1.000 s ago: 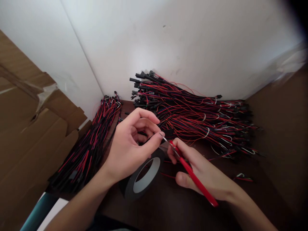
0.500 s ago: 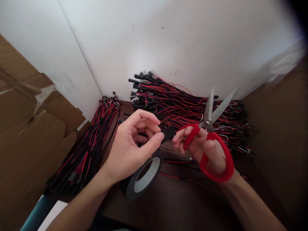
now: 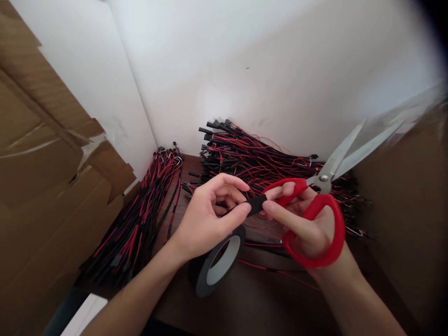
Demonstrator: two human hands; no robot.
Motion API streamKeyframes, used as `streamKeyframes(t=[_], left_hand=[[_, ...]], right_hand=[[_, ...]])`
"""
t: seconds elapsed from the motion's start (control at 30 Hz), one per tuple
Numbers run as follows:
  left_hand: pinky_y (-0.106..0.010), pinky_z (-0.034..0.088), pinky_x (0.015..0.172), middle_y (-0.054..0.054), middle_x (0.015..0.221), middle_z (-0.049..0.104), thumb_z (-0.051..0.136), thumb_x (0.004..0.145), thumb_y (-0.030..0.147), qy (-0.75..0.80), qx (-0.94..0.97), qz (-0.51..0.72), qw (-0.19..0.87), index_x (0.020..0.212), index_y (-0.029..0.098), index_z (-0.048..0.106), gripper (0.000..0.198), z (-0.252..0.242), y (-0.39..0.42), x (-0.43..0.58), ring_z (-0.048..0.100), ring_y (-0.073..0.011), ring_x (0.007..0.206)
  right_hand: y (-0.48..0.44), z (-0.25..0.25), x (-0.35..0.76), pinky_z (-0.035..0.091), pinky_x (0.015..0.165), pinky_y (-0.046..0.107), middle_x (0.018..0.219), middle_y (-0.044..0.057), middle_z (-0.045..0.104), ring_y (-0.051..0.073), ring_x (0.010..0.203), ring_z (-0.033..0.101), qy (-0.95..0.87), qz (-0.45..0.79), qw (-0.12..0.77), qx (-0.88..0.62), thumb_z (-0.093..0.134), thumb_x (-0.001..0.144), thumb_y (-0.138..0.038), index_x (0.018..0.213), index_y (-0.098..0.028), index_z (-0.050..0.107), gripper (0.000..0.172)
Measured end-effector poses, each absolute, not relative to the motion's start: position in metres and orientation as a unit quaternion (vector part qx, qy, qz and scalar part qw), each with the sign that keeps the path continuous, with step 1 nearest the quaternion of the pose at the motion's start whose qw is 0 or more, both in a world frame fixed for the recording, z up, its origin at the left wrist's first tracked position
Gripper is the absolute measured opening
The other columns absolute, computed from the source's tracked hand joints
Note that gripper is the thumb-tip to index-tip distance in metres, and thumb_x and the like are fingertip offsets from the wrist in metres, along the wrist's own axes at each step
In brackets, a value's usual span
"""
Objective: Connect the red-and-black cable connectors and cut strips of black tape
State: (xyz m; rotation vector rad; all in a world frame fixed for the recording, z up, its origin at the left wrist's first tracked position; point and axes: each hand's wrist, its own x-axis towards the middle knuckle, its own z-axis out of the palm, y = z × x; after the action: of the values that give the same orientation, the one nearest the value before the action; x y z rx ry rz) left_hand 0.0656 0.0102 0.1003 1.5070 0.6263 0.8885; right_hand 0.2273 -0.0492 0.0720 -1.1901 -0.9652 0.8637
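A short strip of black tape (image 3: 257, 205) stretches between my two hands. My left hand (image 3: 210, 219) pinches its left end between thumb and fingers. At the right end, the thumb and fingertips of my right hand (image 3: 297, 219) close on the strip. Red-handled scissors (image 3: 324, 179) hang on that same hand, its fingers through the handle loops. Their blades are spread and point up to the right, away from the tape. Just beneath my left hand is a roll of black tape (image 3: 203, 275) with a pale inner ring, tilted on its edge.
A large pile of red and black connector cables (image 3: 252, 154) lies behind my hands. Another cable bundle (image 3: 140, 219) lies to the left. Cardboard (image 3: 45, 186) rises at left, a brown box side (image 3: 402, 196) at right. A white wall (image 3: 227, 56) closes off the back of the dark table (image 3: 259, 303).
My right thumb has come down onto the free end of the tape strip. The scissors have swung to the right. The whole view has shifted slightly.
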Motion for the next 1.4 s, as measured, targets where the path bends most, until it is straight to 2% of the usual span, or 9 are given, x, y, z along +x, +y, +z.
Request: streamKeyframes(t=[0.23, 0.4, 0.6, 0.77, 0.97, 1.2, 1.3, 1.4], left_hand=[[-0.015, 0.044, 0.040, 0.000, 0.072, 0.062, 0.069, 0.075, 0.021, 0.298, 0.620, 0.338, 0.643, 0.097, 0.014, 0.065, 0.023, 0.103, 0.011, 0.064, 0.050, -0.0058, 0.049], [-0.015, 0.042, 0.041, 0.002, 0.061, 0.059, 0.069, 0.075, 0.022, 0.311, 0.616, 0.307, 0.656, 0.092, 0.011, 0.068, 0.021, 0.105, 0.014, 0.062, 0.047, -0.0049, 0.045], [-0.015, 0.040, 0.042, 0.004, 0.058, 0.054, 0.078, 0.068, 0.028, 0.281, 0.602, 0.280, 0.693, 0.070, 0.010, 0.065, 0.022, 0.098, 0.015, 0.062, 0.047, -0.0048, 0.047], [-0.016, 0.039, 0.043, 0.005, 0.058, 0.053, 0.079, 0.068, 0.030, 0.255, 0.591, 0.276, 0.714, 0.068, 0.011, 0.064, 0.024, 0.096, 0.016, 0.062, 0.047, -0.0043, 0.046], [-0.016, 0.038, 0.045, 0.004, 0.059, 0.053, 0.079, 0.069, 0.031, 0.253, 0.585, 0.259, 0.725, 0.068, 0.011, 0.065, 0.025, 0.097, 0.016, 0.061, 0.046, -0.0037, 0.047], [-0.017, 0.033, 0.042, 0.004, 0.055, 0.054, 0.078, 0.069, 0.038, 0.250, 0.580, 0.230, 0.741, 0.067, 0.011, 0.065, 0.030, 0.093, 0.018, 0.061, 0.045, -0.0043, 0.044], [-0.017, 0.034, 0.043, 0.003, 0.052, 0.054, 0.078, 0.069, 0.035, 0.227, 0.587, 0.218, 0.746, 0.065, 0.011, 0.065, 0.028, 0.095, 0.020, 0.057, 0.047, -0.0043, 0.043], [-0.017, 0.037, 0.044, 0.002, 0.054, 0.057, 0.077, 0.071, 0.032, 0.205, 0.579, 0.227, 0.756, 0.064, 0.012, 0.065, 0.025, 0.096, 0.023, 0.052, 0.050, -0.0050, 0.042]], right_hand=[[-0.049, 0.091, 0.230, 0.051, 0.071, 0.033, 0.083, 0.000, 0.060, 0.017, 0.075, 0.059, -0.506, 0.324, 0.607, -0.521, 0.075, 0.076, -0.030, 0.081, -0.026, 0.043, 0.033], [-0.050, 0.093, 0.229, 0.053, 0.070, 0.033, 0.083, 0.001, 0.058, 0.017, 0.074, 0.058, -0.540, 0.308, 0.585, -0.521, 0.074, 0.079, -0.031, 0.082, -0.026, 0.043, 0.031], [-0.048, 0.092, 0.229, 0.054, 0.064, 0.027, 0.081, 0.000, 0.061, 0.015, 0.072, 0.061, -0.546, 0.293, 0.599, -0.507, 0.074, 0.076, -0.026, 0.081, -0.025, 0.048, 0.027], [-0.049, 0.090, 0.230, 0.053, 0.060, 0.023, 0.077, -0.002, 0.063, 0.012, 0.067, 0.061, -0.530, 0.325, 0.607, -0.495, 0.075, 0.073, -0.021, 0.080, -0.024, 0.048, 0.028], [-0.051, 0.088, 0.228, 0.053, 0.066, 0.020, 0.080, -0.003, 0.062, 0.010, 0.071, 0.062, -0.526, 0.315, 0.616, -0.494, 0.073, 0.075, -0.019, 0.082, -0.024, 0.045, 0.029], [-0.051, 0.081, 0.220, 0.054, 0.062, 0.022, 0.078, -0.002, 0.063, 0.012, 0.068, 0.063, -0.553, 0.240, 0.615, -0.509, 0.070, 0.075, -0.019, 0.077, -0.024, 0.041, 0.030], [-0.046, 0.074, 0.227, 0.055, 0.065, 0.026, 0.078, -0.002, 0.065, 0.013, 0.069, 0.064, -0.542, 0.195, 0.615, -0.538, 0.072, 0.072, -0.022, 0.075, -0.024, 0.040, 0.033], [-0.051, 0.068, 0.250, 0.054, 0.071, 0.029, 0.079, 0.000, 0.066, 0.015, 0.074, 0.065, -0.462, 0.116, 0.638, -0.605, 0.077, 0.067, -0.029, 0.074, -0.023, 0.046, 0.033]])
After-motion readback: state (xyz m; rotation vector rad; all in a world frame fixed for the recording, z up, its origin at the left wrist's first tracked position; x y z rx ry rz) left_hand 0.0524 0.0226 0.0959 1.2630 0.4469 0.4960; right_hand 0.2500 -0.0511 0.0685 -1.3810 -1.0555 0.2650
